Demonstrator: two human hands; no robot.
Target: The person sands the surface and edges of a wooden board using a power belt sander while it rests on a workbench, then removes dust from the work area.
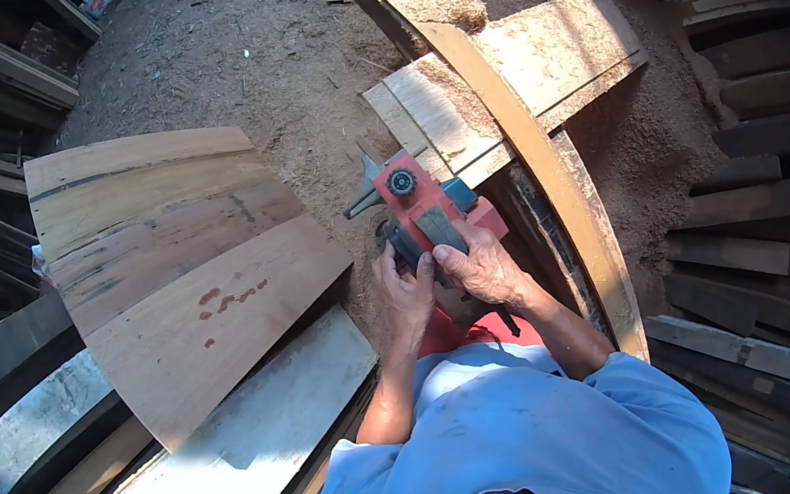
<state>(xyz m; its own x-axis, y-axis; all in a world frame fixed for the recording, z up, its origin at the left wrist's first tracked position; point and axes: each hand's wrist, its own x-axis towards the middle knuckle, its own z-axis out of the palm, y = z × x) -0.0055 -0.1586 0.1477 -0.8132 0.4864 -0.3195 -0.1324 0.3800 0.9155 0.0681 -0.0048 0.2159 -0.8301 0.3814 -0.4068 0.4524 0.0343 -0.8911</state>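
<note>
Gripping a red power planer (407, 205) two-handed, with left hand (406, 286) curled at its dark side and right hand (487, 266) closed over the rear, near and left of the long brown board (526, 139). Seemingly held clear of anything below; cannot tell whether running. Could nip skin if triggered now, with grip partly hidden beneath the body. Could skid on loose shavings (463, 98) strewn over the pale planks (422, 114) passing under the long brown board, if set down unswept.

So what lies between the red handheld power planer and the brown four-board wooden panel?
Just brown ground strewn with wood shavings, in the head view.
</note>
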